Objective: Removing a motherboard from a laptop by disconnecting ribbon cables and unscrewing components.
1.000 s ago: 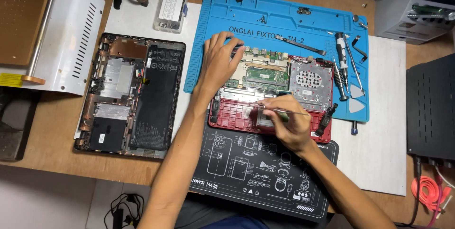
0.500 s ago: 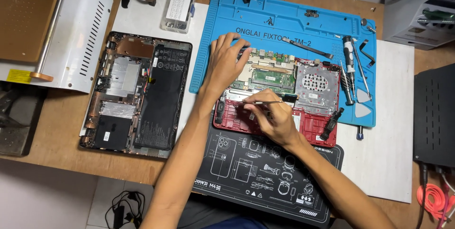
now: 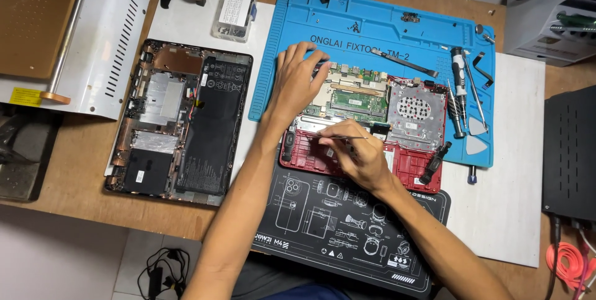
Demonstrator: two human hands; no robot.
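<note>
An opened red laptop chassis (image 3: 415, 166) lies across a blue work mat (image 3: 372, 21) and a black printed mat (image 3: 335, 225), its green circuit board (image 3: 357, 98) and grey fan (image 3: 415, 111) exposed. My left hand (image 3: 297, 83) rests flat on the left part of the board, fingers spread. My right hand (image 3: 360, 154) is over the chassis's lower middle and pinches thin metal tweezers (image 3: 344, 137), their tip pointing left above the red frame.
A second opened laptop base (image 3: 180, 120) with a black battery lies at left. A clear screw box (image 3: 234, 8) stands behind it. Screwdrivers (image 3: 457, 92) and pry tools lie on the mat's right. A white machine (image 3: 81, 33) sits far left, black equipment (image 3: 571, 151) far right.
My right hand has turned and shifted slightly right, bringing the tweezers level across the chassis. My left hand stays on the board.
</note>
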